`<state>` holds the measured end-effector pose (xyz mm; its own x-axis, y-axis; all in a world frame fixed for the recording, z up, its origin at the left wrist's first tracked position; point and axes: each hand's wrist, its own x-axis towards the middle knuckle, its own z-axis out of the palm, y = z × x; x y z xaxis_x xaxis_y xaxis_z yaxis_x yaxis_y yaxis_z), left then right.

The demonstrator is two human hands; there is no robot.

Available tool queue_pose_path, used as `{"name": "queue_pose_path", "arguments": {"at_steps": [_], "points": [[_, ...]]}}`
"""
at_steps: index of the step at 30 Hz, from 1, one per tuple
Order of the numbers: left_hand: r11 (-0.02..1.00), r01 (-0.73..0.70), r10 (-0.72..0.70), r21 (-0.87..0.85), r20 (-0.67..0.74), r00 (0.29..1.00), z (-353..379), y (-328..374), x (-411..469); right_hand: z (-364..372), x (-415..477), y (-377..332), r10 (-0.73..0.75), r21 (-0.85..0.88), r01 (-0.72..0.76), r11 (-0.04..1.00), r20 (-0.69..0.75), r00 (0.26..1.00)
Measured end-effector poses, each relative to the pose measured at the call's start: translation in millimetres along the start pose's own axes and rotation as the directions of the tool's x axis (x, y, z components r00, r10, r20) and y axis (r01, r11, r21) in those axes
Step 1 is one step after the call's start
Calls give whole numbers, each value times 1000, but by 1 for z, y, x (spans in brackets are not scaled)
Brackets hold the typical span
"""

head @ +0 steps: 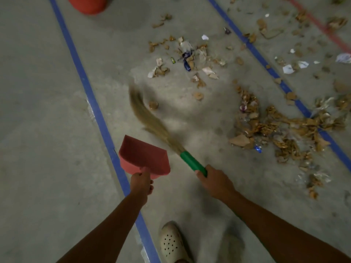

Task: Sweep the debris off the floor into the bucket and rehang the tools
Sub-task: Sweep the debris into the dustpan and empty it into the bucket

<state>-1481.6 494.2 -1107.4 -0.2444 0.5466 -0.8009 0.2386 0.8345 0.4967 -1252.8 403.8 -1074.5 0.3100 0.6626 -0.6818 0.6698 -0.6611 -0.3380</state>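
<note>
My right hand (pixel 214 182) grips the green handle of a grass broom (pixel 152 122), whose blurred bristles curve up and left over the concrete floor. In my left hand (pixel 142 182) I hold a red dustpan (pixel 144 156) by its handle, just left of the broom and above the floor. Dry leaves, paper scraps and wrappers lie scattered ahead as debris (pixel 187 57), and a denser debris pile (pixel 281 128) lies to the right. A red bucket (pixel 86 4) stands at the top left, cut off by the frame edge.
Two blue floor lines (pixel 91 95) run diagonally across the grey concrete, one left of the dustpan, one through the right-hand debris. A red line (pixel 321 25) crosses the top right corner. My beige clog (pixel 171 242) shows at the bottom.
</note>
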Motion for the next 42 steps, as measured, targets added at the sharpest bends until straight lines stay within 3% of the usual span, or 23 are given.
{"name": "queue_pose_path", "arguments": {"at_steps": [5,12,16,20,24,29,35,39,42], "points": [[1000,1,-2,-6,-76,997,-38,12,33,27,49,-66,25,-162,-7,987,111,994],[1000,-15,14,-7,-68,998,-44,31,78,38,118,-72,178,-71,-172,982,77,981],[999,-25,25,23,-32,999,-26,48,90,19,148,-49,300,58,-302,952,32,953],[999,-35,34,37,18,999,2,66,88,-5,161,-19,452,313,-432,846,7,892],[997,-51,47,59,77,996,30,89,76,-26,141,-2,464,442,-363,820,-142,875],[993,-78,66,93,120,991,59,124,70,-43,105,-12,309,343,-220,913,-232,922],[978,-93,80,187,78,994,85,160,87,-57,128,-37,167,-3,-168,986,-56,984],[977,-67,59,205,45,997,97,167,101,-61,154,-35,206,-118,-202,972,21,978],[975,-85,73,206,69,995,109,173,103,-69,171,-16,309,-20,-308,951,21,951]]}}
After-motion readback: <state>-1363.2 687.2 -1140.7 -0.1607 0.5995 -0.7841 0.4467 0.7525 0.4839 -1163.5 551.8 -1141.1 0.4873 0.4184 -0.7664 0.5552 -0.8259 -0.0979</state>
